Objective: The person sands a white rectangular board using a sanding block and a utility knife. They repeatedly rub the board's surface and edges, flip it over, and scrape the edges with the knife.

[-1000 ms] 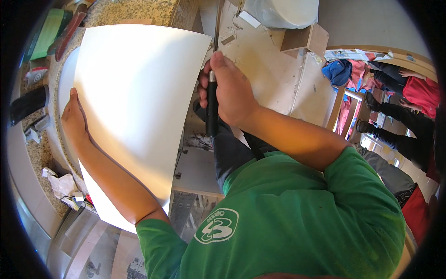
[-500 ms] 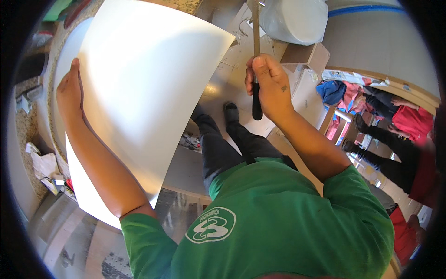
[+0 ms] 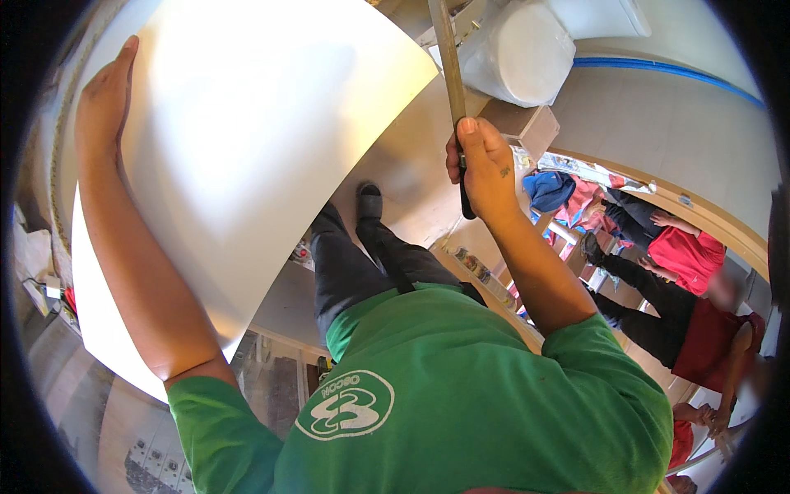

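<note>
A large white sheet [image 3: 239, 156], stiff and slightly bowed by the lens, stands on my left side. My left hand [image 3: 105, 107] is closed on its left edge, with the thumb pointing up, and my forearm lies across its lower left part. In my right hand [image 3: 492, 169] is a long metal file [image 3: 447, 58] with a black handle, its flat blade pointing up and away. The blade's tip runs past the top of the picture. It is held to the right of the sheet's right-hand corner and appears apart from it.
A plastic-wrapped toilet [image 3: 518, 53] stands ahead, near a wooden box [image 3: 522, 128]. On the right, beyond a doorway frame [image 3: 691, 206], are people in red shirts [image 3: 687, 255]. A stone-edged counter [image 3: 62, 140] curves along the left, with papers and cables [image 3: 37, 276] on it.
The whole view has shifted, so the people sit more in sight. My left hand and the sheet appear farther left and higher; the file leans more to the left at its top.
</note>
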Motion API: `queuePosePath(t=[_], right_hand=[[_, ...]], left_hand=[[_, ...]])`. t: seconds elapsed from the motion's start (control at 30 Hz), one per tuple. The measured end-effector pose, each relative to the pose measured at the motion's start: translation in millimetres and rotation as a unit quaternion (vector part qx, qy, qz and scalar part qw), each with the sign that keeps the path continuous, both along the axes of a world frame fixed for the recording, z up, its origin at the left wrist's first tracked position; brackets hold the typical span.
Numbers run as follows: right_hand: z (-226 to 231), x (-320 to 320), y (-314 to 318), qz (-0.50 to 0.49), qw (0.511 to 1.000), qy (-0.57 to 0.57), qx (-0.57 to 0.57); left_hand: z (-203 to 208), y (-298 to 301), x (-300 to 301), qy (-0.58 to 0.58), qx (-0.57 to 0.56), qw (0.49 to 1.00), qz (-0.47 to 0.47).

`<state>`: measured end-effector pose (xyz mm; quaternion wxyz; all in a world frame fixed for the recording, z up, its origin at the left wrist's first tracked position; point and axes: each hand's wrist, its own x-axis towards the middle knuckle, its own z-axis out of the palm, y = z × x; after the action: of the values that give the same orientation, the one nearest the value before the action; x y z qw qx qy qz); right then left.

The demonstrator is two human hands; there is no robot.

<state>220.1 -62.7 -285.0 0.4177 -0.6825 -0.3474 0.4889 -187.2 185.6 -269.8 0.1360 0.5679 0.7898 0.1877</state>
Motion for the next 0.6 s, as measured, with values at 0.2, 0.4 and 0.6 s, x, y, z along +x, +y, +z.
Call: queuePosePath(t=[0.2, 0.4, 0.6], right_hand=[[-6.7, 6.6, 3.7, -0.001, 0.997, 0.076, -0.007], [-6.8, 41.8, 33.9, 0.074, 0.995, -0.068, 0.001], [-14.2, 60.7, 55.4, 0.153, 0.982, -0.098, 0.05]], left_hand=[[-4.3, -2.3, 4.9, 0.034, 0.038, 0.999, 0.004], [-6.0, -2.7, 2.7, 0.018, 0.045, 0.999, -0.003], [-8.4, 0.2, -0.4, 0.001, 0.049, 0.999, -0.012]])
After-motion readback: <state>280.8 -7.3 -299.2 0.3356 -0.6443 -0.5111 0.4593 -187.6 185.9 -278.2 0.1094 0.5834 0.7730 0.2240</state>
